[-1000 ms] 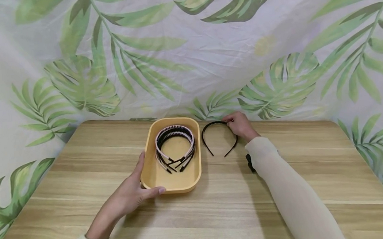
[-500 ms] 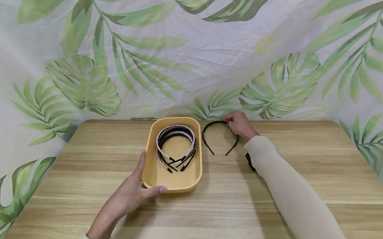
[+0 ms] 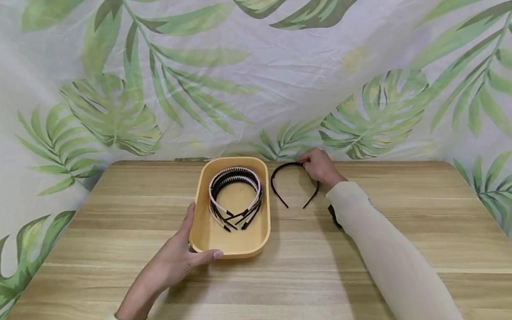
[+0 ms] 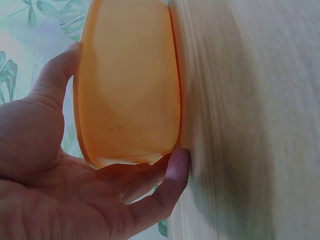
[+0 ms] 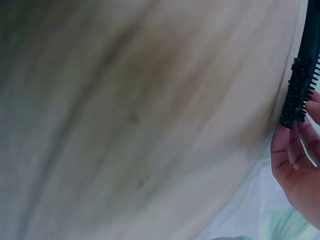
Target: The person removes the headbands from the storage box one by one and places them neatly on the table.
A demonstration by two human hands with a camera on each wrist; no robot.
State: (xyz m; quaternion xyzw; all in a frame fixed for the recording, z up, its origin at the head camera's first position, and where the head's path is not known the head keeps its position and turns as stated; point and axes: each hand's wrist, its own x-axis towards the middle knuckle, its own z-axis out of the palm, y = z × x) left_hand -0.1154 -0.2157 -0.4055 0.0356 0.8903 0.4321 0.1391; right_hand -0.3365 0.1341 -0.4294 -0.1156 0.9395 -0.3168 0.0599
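Note:
A yellow plastic bin (image 3: 232, 243) stands on the table, with several black, white and pink toothed headbands (image 3: 236, 173) nested in its far half. My left hand (image 3: 172, 263) grips its near left corner, thumb along the near rim. In the left wrist view the fingers of the left hand (image 4: 100, 200) curl round the bin's wall (image 4: 130, 85). Right of the bin, a thin black toothed headband (image 3: 288, 164) has its ends toward me. My right hand (image 3: 321, 168) pinches the upper right of its arch. The right wrist view shows this headband (image 5: 299, 87) at the fingertips.
The wood-grain table (image 3: 290, 285) spreads around and in front of the bin. A leaf-print cloth (image 3: 286, 80) hangs along its far edge, close behind the bin and right hand. Black straps show at both wrists.
The black headband's ends have shifted slightly to the right while the right hand keeps its pinch. The left hand and bin hold their place.

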